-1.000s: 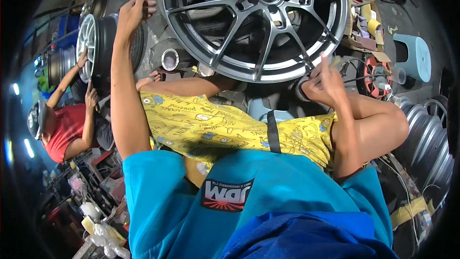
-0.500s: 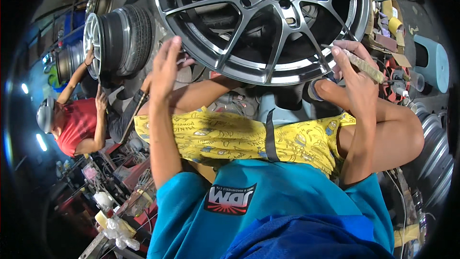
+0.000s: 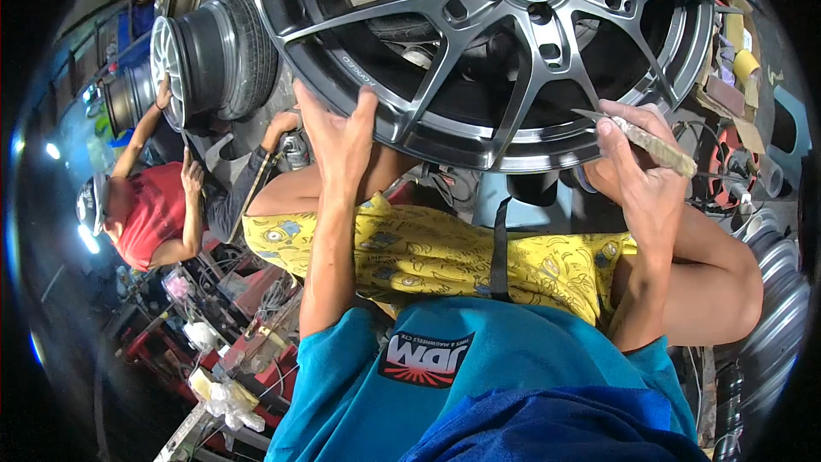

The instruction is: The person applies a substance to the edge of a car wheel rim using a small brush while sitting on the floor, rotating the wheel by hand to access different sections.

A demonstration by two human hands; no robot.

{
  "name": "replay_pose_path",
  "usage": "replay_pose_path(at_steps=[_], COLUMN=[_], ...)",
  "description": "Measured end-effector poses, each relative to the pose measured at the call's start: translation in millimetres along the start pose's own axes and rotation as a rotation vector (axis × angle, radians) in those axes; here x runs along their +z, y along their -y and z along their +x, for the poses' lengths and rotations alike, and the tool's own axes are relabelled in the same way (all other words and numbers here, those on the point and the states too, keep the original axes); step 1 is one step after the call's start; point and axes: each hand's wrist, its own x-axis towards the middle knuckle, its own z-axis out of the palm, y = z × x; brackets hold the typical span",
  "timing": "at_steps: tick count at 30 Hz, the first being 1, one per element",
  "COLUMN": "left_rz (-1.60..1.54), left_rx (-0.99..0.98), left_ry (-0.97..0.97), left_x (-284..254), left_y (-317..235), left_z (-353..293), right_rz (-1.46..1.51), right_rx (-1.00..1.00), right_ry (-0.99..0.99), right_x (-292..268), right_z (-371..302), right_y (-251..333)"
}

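A dark grey alloy wheel rim [image 3: 523,107] with split spokes and a bright machined edge stands in front of me, its top cut off by the view. My left hand [image 3: 336,133] is closed on its lower left edge, thumb on the front and the other fingers partly hidden. Between the fingers of my right hand [image 3: 641,150] is a pointed knife-like tool [image 3: 654,151] with a thick, pale wrapped handle. The thin metal tip points left, close to the lower right spokes; whether it touches the rim I cannot tell.
At left a person in a red shirt [image 3: 154,218] has a hand on another wheel [image 3: 175,77]. A tyre [image 3: 248,56] stands beside it. Right of the rim lie a red fan-like device [image 3: 727,167] and a box of sanding blocks [image 3: 735,77]. More rims [image 3: 774,282] stand at far right.
My left hand has come onto the rim's edge and closed on it. In the picture the rim looks larger and lies further right. The tool stays in my right hand.
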Motion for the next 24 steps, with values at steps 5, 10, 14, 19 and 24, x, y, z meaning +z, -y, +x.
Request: replay_pose_path(at_steps=[5, 10, 14, 19, 24], left_rz=[-0.003, 0.078, -0.026, 0.008, -0.194], left_rx=[-0.007, 0.052, 0.010, -0.012, -0.025], left_ry=[-0.109, -0.203, -0.160, -0.034, 0.043], left_x=[7.8, 13.0, 16.8, 4.6, 27.3], left_y=[4.3, 9.9, 5.8, 25.2, 11.8], left_z=[17.7, 24.0, 19.5, 3.8, -12.3], right_rz=[0.074, 0.118, 0.078, 0.140, 0.048], right_rx=[0.098, 0.169, 0.130, 0.226, 0.324], right_ry=[0.054, 0.047, 0.067, -0.250, -0.494], right_x=[9.8, 21.9, 15.3, -24.6, -79.6], right_z=[-3.8, -14.1, -18.1, 14.4, 60.1], right_y=[8.9, 18.5, 9.1, -67.7, -200.9])
